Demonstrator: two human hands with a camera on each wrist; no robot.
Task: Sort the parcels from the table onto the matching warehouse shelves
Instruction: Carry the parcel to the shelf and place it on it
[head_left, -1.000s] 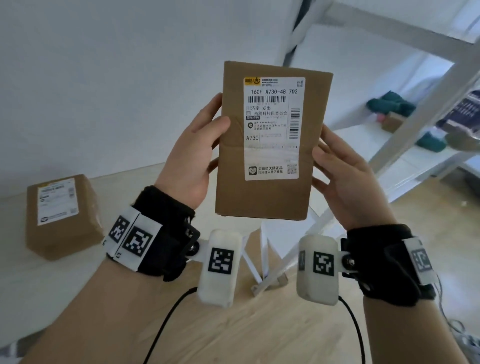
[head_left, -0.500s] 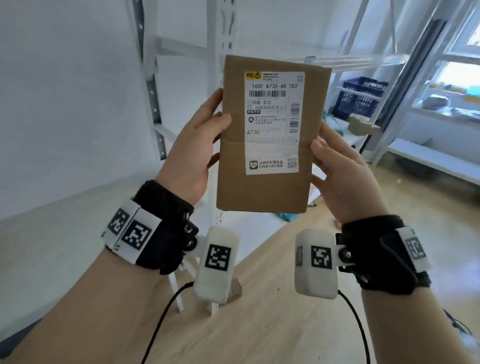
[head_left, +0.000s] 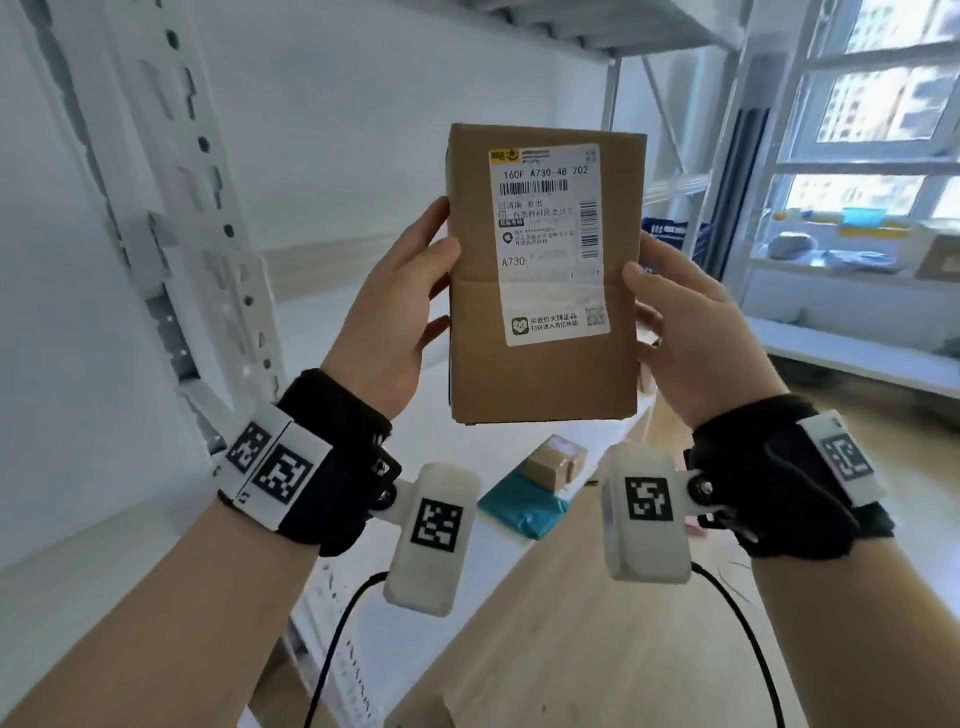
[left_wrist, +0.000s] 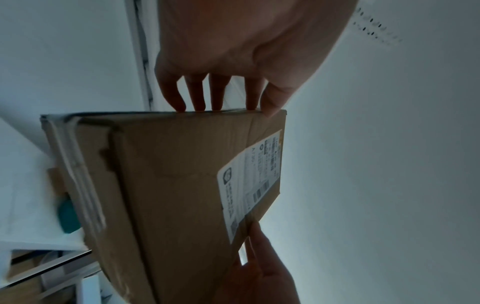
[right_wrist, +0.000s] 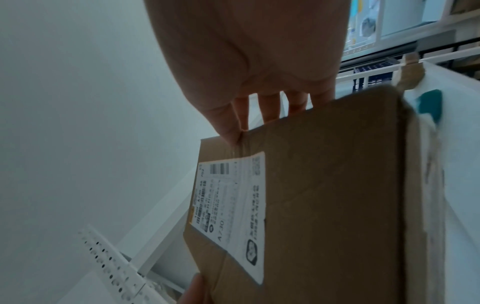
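White shelf bears teal parcel, window beyond.

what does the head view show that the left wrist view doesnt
Only the head view shows the readable A730 code on the label, the window, and a small cardboard box on a teal bag on the shelf below. Only the left wrist view shows the parcel's taped end face and the left-hand fingers along its edge. Both show the cardboard parcel gripped between the left hand and right hand.
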